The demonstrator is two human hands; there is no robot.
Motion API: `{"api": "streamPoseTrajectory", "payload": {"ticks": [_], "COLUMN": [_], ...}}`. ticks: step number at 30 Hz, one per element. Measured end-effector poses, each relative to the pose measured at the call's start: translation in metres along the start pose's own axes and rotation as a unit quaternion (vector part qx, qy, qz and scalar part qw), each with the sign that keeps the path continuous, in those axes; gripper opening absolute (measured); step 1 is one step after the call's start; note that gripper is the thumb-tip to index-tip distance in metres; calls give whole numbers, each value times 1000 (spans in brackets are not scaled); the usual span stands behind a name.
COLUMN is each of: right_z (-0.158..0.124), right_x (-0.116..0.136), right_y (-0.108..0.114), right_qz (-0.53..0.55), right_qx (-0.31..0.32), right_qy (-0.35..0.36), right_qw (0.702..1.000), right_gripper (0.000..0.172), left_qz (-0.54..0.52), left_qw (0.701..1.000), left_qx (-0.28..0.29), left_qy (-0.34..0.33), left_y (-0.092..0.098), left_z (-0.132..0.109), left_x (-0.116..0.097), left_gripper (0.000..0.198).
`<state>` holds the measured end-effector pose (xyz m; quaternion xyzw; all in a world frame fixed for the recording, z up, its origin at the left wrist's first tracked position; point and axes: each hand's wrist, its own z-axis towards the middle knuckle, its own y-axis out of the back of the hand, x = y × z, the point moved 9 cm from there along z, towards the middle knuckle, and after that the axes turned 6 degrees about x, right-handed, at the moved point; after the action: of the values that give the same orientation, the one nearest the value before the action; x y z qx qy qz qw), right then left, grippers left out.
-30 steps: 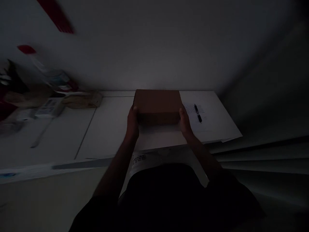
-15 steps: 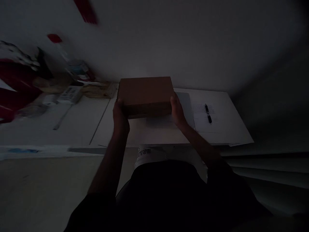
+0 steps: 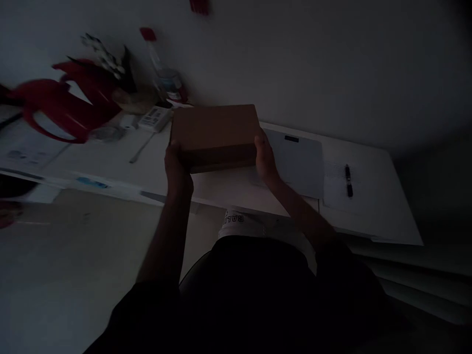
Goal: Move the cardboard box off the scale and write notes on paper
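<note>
Just a plain brown, rectangular cardboard box (image 3: 217,127), top looks closed, broad side up, held between the left hand (image 3: 177,171) and right hand (image 3: 266,158) over the white desk (image 3: 224,189).

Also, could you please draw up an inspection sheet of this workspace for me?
Surface: white tabletop along a wall.
Things in hand: brown cardboard box, held over the tabletop.
Clutter: on the left, a red handled vessel, a red-capped bottle and a small white box; on the right, a flat grey panel and paper with a dark pen on it.
Hands: left hand grips the cardboard box's left end, right hand its right end.
Cables: nothing seen for certain; the picture is dim.
Surroundings: the wall behind, pale floor at lower left.
</note>
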<state>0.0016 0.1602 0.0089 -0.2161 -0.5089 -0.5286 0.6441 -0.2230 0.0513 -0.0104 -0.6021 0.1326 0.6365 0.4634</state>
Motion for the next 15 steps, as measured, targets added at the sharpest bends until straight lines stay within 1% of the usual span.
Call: {"api": "streamPoseTrajectory", "payload": {"ticks": [4, 7, 9, 11, 15], "right_z": [6, 8, 7, 7, 7], "right_x": [-11, -20, -24, -27, -30], "right_y": [-24, -35, -41, -45, -49], "right_qz": [24, 23, 17, 11, 2], "right_qx": [21, 20, 27, 32, 30], "right_qy": [1, -11, -17, -16, -15], "right_qw": [999, 999, 999, 999, 999], "right_gripper": [72, 64, 62, 64, 70], "left_qz": [-11, -4, -2, -3, -2], "left_qw": [999, 998, 999, 999, 996], "left_qx": [-42, -64, -53, -44, -77], "left_qy": [7, 13, 8, 8, 34], "left_y": [22, 35, 37, 40, 51], "left_z": [-1, -3, -3, -2, 0], "left_x": [0, 2, 3, 6, 17], "left_gripper": [43, 39, 39, 41, 40]}}
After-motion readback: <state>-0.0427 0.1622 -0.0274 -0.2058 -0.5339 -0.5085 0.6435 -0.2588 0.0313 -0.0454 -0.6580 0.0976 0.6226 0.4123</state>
